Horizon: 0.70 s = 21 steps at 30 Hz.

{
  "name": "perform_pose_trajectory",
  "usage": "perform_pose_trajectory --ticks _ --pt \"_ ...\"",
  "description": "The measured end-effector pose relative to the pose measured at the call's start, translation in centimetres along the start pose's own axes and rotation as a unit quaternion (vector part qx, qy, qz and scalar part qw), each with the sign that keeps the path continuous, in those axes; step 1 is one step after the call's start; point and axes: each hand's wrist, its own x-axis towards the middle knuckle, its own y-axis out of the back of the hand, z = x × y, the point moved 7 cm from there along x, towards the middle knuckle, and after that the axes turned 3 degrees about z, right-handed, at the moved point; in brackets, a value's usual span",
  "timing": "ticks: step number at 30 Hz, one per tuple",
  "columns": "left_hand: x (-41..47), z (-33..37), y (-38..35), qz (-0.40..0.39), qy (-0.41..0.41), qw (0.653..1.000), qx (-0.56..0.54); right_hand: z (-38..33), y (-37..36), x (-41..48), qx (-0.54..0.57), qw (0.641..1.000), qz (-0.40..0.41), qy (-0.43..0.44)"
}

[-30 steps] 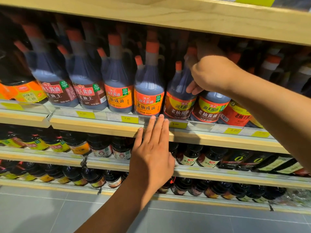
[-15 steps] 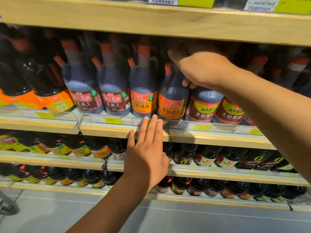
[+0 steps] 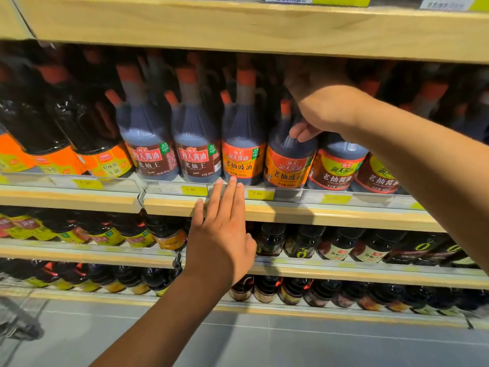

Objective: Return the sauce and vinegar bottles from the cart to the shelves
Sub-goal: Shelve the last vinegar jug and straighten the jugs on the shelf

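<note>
Dark sauce bottles with orange caps stand in a row on the wooden shelf (image 3: pixel 330 217). My right hand (image 3: pixel 326 111) reaches in over the row, its fingers curled round the top of a sauce bottle with a red and yellow-green label (image 3: pixel 338 169). That bottle's neck is hidden by the hand. The thumb lies against the shoulder of the neighbouring orange-labelled bottle (image 3: pixel 287 165). My left hand (image 3: pixel 223 234) is flat with straight fingers, its fingertips touching the clear price strip (image 3: pixel 185 190) at the shelf's front edge.
Two lower shelves (image 3: pixel 344 274) hold several smaller dark bottles. Another wooden shelf (image 3: pixel 238 27) runs close above the bottle caps. A bit of the wire cart (image 3: pixel 18 323) shows at the lower left over the grey tiled floor (image 3: pixel 317 348).
The view has shifted right and slightly up along the shelf. My right hand stays on the bottle top. My left hand keeps its fingertips on the price strip.
</note>
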Motion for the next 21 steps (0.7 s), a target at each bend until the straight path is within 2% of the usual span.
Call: perform_pose_trajectory --ticks 2,3,5,6,8,11,16,18,19,21 --pt "0.0 -0.4 -0.1 0.002 -0.01 1.0 -0.007 -0.3 0.3 -0.6 -0.021 1.0 0.014 -0.008" --pt "0.0 -0.5 -0.1 0.004 -0.014 1.0 -0.01 -0.7 0.6 -1.0 -0.09 0.995 0.036 0.009" --pt "-0.1 -0.8 0.1 0.01 -0.021 1.0 -0.013 -2.4 0.7 -2.2 -0.222 0.965 0.109 0.086" --pt "-0.1 -1.0 0.2 0.013 -0.025 0.999 -0.015 -3.4 0.2 -2.8 -0.244 0.954 0.131 0.116" --pt "-0.2 -1.5 0.3 0.019 -0.032 0.999 -0.024 -4.6 -1.6 -3.0 -0.239 0.952 0.128 0.143" --pt "-0.4 -2.9 0.4 0.025 -0.03 0.999 -0.033 -4.9 -3.5 -1.6 -0.246 0.957 0.098 0.121" --pt "-0.5 -3.5 0.1 0.01 -0.039 0.998 -0.04 -5.9 -3.3 -0.5 -0.269 0.944 0.15 0.119" --pt "-0.4 -3.5 0.1 0.012 -0.033 0.998 -0.044 -5.9 -4.3 -0.1 -0.272 0.955 0.078 0.094" --pt "-0.4 -3.5 0.0 0.014 -0.032 0.998 -0.046 -5.8 -4.9 0.0 -0.237 0.968 0.04 0.079" --pt "-0.5 -3.5 0.0 0.016 -0.034 0.998 -0.048 -5.7 -5.3 0.7 -0.097 0.993 0.022 0.066"
